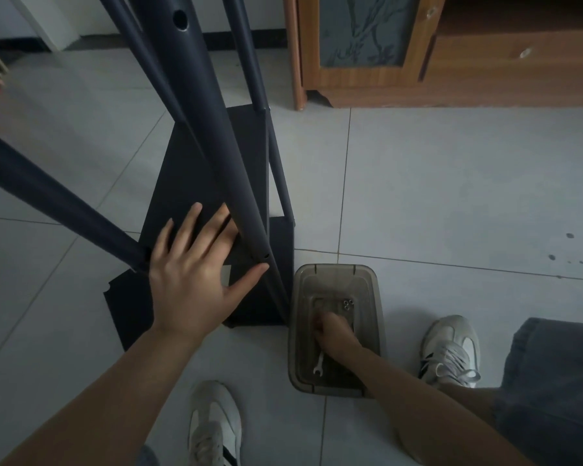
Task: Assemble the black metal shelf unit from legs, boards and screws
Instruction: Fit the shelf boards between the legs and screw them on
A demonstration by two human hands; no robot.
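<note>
The black metal shelf unit stands on the tiled floor, with several dark legs (216, 129) rising toward the camera from a black board (186, 169). A second black board (132, 307) lies lower, near the floor. My left hand (196, 274) lies flat with spread fingers on the board, its thumb touching the nearest leg beside a small screw hole (266, 256). My right hand (330, 334) reaches down into a clear plastic box (371, 297) with its fingers curled at the bottom; what they hold is hidden. A small wrench (318, 363) and a few nuts (347, 302) lie in the box.
A wooden cabinet (451, 79) stands on the floor behind the shelf to the right. My two sneakers (216, 428) (451, 348) are planted near the box. Dark spots mark the tiles at the right.
</note>
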